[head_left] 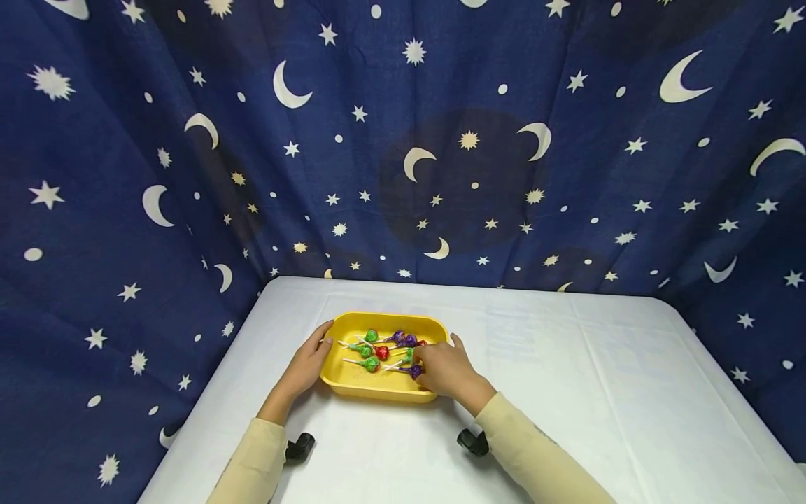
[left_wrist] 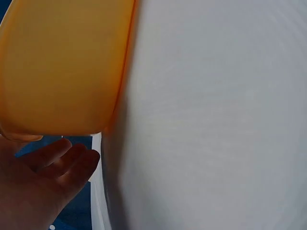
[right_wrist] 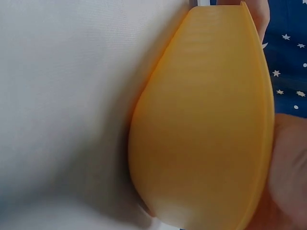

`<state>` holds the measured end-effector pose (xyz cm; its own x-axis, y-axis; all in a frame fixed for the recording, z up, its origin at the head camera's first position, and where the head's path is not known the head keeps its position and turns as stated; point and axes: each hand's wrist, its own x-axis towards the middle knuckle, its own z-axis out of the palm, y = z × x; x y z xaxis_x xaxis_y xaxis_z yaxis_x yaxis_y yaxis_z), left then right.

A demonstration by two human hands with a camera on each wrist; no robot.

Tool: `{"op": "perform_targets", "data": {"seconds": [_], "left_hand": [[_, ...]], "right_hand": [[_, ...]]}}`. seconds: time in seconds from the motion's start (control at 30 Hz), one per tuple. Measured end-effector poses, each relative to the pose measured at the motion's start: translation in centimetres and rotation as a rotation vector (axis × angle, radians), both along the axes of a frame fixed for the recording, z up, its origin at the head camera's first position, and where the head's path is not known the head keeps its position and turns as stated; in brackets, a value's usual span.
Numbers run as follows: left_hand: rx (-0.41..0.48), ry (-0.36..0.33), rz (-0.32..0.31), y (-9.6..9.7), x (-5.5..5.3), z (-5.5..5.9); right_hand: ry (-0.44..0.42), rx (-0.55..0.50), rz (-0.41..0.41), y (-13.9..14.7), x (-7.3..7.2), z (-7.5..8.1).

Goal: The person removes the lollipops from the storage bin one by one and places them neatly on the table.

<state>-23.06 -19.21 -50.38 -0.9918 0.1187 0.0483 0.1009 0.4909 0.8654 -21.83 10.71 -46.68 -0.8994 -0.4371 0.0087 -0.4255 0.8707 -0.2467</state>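
Several wrapped lollipops lie in a yellow tray (head_left: 371, 393), among them a red lollipop (head_left: 381, 353), a green lollipop (head_left: 372, 365) and a purple lollipop (head_left: 415, 372). At the tray's left end, my left hand (head_left: 308, 360) touches the rim, its fingers extended along the outside in the left wrist view. My right hand (head_left: 446, 367) reaches over the right end, fingertips down among the lollipops there. The right wrist view shows only its edge beside the tray wall (right_wrist: 201, 120); whether those fingers pinch a lollipop I cannot tell.
The tray stands on a white-covered table (head_left: 567, 392). A dark blue curtain (head_left: 352, 154) with moons and stars hangs behind it and along the sides. Black wrist-worn pieces (head_left: 299, 448) show beside both beige sleeves (head_left: 535, 448).
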Motion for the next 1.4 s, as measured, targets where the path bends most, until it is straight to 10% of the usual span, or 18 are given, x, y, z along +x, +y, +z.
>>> {"op": "perform_targets", "data": {"seconds": [0.7, 1.4], "left_hand": [[0.016, 0.065, 0.002, 0.3, 0.0, -0.7], [0.048, 0.022, -0.013, 0.3, 0.1, -0.2]], "right_hand": [[0.03, -0.017, -0.059, -0.5, -0.1, -0.5], [-0.036, -0.526, -0.021, 2.6, 0.2, -0.4]]}}
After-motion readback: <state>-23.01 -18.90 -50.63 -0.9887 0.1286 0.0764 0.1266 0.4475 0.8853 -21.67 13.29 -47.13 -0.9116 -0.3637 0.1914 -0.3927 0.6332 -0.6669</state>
